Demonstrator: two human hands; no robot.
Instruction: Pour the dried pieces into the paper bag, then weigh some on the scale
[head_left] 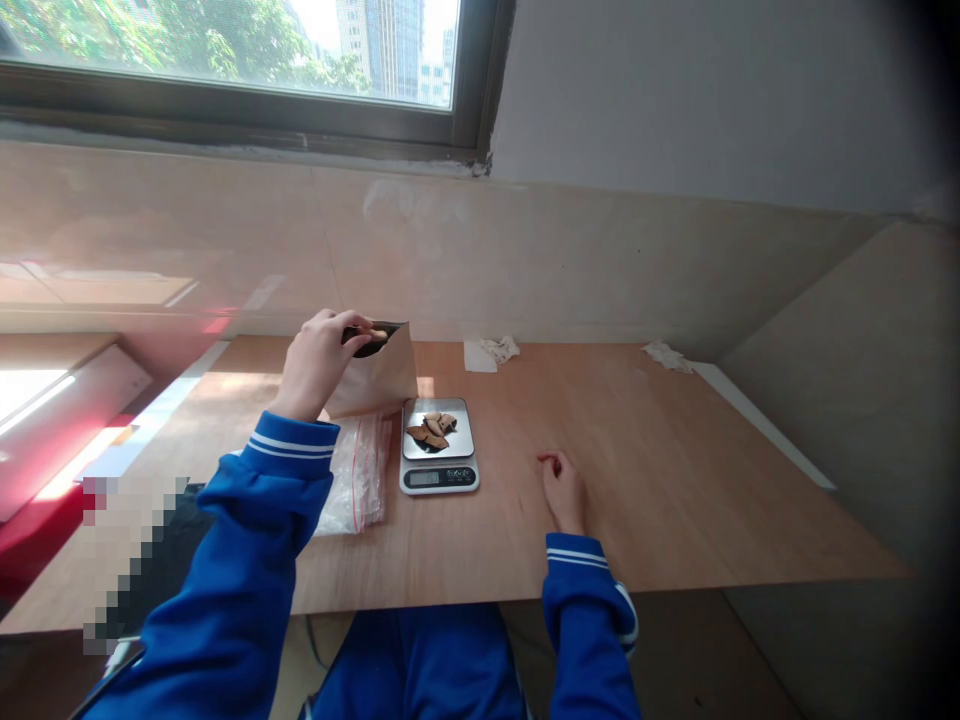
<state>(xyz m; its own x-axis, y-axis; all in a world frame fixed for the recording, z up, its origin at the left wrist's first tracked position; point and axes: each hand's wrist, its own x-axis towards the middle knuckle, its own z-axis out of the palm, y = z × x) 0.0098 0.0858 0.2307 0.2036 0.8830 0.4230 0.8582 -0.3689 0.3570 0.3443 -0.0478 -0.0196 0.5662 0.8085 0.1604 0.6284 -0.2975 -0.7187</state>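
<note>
My left hand (319, 362) grips the upper edge of a brown kraft paper bag (379, 375), whose dark opening faces me, with something pale just inside it. The bag stands on the plywood table (660, 470), just behind a digital kitchen scale (439, 475). Several brown dried slices (429, 431) lie on the scale's steel pan. My right hand (562, 490) rests on the table to the right of the scale, its fingers curled and holding nothing. A clear zip bag with red stripes (361, 475) lies flat under my left forearm.
Crumpled white paper scraps (491, 352) and a second scrap (666, 355) lie along the table's back edge against the tiled wall (525, 250). A window (225, 50) sits above. A dark object at the table's left is partly covered by a pixelated patch.
</note>
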